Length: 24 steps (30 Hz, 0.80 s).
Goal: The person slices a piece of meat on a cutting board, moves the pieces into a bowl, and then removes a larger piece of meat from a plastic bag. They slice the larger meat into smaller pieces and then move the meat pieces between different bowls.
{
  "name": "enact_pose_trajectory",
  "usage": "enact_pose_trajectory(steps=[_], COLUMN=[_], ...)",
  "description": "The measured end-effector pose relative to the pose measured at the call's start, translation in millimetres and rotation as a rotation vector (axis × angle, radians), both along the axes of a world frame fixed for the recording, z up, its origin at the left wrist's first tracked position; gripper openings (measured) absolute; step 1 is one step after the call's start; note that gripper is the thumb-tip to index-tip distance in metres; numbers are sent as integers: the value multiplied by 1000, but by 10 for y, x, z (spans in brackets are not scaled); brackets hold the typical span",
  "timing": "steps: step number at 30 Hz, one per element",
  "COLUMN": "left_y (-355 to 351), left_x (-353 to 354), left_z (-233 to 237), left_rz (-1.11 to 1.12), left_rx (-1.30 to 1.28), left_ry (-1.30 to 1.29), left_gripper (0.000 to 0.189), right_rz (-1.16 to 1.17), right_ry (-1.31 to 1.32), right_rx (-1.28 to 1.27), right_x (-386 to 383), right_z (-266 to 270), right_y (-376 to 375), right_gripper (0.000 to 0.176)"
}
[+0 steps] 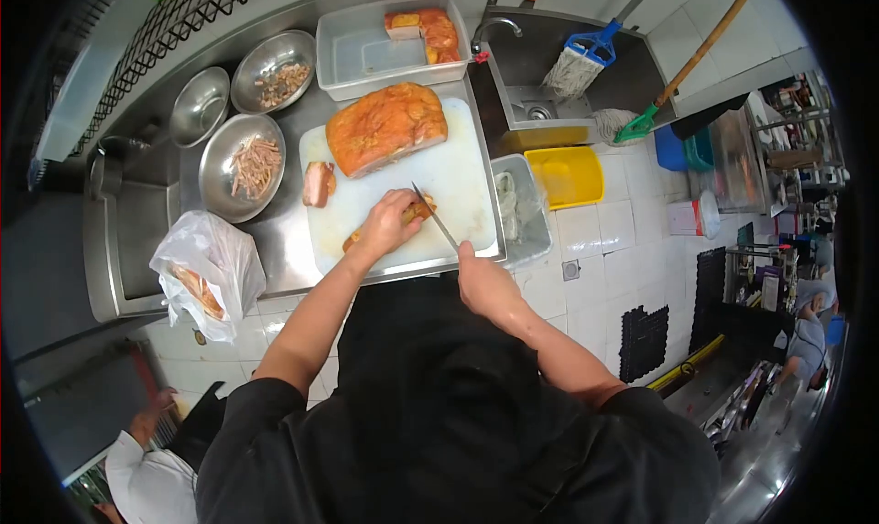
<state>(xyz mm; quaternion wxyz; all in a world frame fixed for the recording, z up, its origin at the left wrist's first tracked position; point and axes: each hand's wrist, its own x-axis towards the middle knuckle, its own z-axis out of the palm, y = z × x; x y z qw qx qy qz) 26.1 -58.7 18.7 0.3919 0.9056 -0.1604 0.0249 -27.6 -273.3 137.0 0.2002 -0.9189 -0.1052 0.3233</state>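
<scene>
My left hand [389, 222] presses on a narrow strip of orange-brown meat [417, 211] on the white cutting board [467, 190]. My right hand [485, 284] grips the handle of a knife [434, 215], whose blade points up and left, its tip beside the strip's right end. Behind my hands lies a large orange-skinned block of meat [385, 129]. A smaller chunk [319, 184] rests at the board's left edge.
Three steel bowls stand at the left, one [243, 168] holding meat strips. A plastic tub [352, 53] with meat is behind the board. A plastic bag [209, 268] lies front left. The sink [540, 94] is right. Other people are at lower left and far right.
</scene>
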Motion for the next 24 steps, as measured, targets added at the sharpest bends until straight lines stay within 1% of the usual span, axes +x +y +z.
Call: enact_pose_trajectory(steps=[2,3,6,8,10,12,14,15,18,19,21,22,24], left_y=[21,19,-5,-5,-24,-24,-34,-9,29,51,110,122,117], left_x=[17,28,-4,4,-22,-25,0,9,-60,-65,-158,-166,-204], left_z=[-42,-52,-26,-9,7,14,26,63,148,171,178,126,57], left_rz=[-9,-20,5,19,33,27,19,3,15,10,52,44,-23], left_rx=[1,4,3,14,15,64,50,42,16,13,143,137,110], left_ry=[4,-4,-15,-11,14,3,42,78,27,20,76,73,-52], left_gripper=[38,38,38,38,38,39,40,41,41,41,35,35,26], right_rz=[-55,-33,-32,-28,-5,-27,-47,-53,-46,-61,-81,-88,-16], right_ry=[-103,-222,-183,-211,-69,-95,-198,-204,-162,-169,-185,-188,-218], right_rx=[113,198,186,214,113,153,250,258,213,150,67,60,69], right_x=[-17,130,274,45,-100,8,257,286,362,293,139,113,17], right_z=[-204,-478,-596,-514,-388,-589,-734,-742,-693,-637,-514,-417,-231], right_y=[63,134,222,39,-89,0,116,111,7,-45,-85,-71,-9], right_gripper=[16,16,16,17,19,22,24,24,25,24,22,22,19])
